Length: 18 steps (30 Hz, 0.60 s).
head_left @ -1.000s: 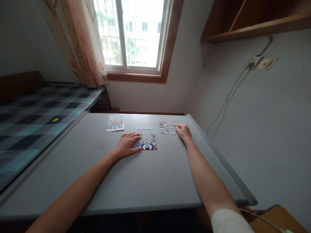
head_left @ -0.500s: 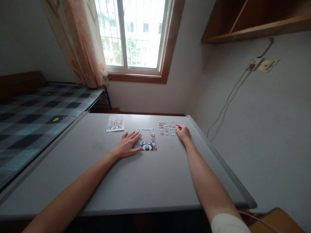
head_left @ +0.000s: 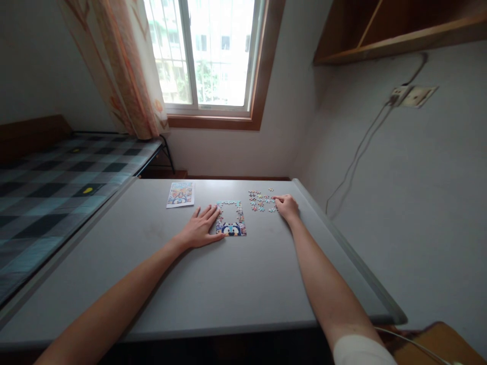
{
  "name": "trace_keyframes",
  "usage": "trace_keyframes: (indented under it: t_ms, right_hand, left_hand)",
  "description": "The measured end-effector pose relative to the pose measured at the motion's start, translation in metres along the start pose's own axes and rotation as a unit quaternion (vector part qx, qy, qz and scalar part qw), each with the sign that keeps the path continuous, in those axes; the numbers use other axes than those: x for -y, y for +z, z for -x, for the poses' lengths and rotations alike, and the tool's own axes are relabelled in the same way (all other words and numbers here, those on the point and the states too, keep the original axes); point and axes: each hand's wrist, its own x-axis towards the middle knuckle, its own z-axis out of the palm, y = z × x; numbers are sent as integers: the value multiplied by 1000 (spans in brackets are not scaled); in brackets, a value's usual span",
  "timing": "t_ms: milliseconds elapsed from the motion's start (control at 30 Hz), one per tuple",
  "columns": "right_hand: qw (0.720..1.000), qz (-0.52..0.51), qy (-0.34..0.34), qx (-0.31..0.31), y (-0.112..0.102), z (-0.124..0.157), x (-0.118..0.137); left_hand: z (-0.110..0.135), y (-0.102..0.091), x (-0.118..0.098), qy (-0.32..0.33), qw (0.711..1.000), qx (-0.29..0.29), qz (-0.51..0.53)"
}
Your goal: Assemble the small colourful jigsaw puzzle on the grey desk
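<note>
The grey table [head_left: 236, 284] runs beneath both hands: its far edge lies beyond them, its right edge just outside the right hand, and its surface spreads between the forearms to the near edge. Far left of the hands, a checked bed [head_left: 76, 177] is cut off by the picture's side. High above and right of the right hand, a wooden shelf [head_left: 403, 45] is cut off too, its inside dark.

The left hand [head_left: 201, 228] lies flat, fingers spread and gripping nothing — its fingertips cover the left edge of the partly built puzzle [head_left: 232, 229], whose middle is open. The right hand [head_left: 287, 207] is half curled; whether it pinches a piece I cannot tell. Beyond the left hand, to its left, lies a printed sheet [head_left: 180, 195]. Loose pieces [head_left: 261, 208] lie left of the right hand's fingertips, some hidden — a strip of table separates them from the puzzle.
</note>
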Motion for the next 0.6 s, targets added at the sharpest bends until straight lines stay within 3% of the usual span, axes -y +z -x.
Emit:
trace_keyframes:
  t_ms: [600]
  right_hand:
    - [1000, 23, -3, -1, -1, 4, 4]
  left_hand:
    - [1, -5, -3, -6, 1000, 17, -12]
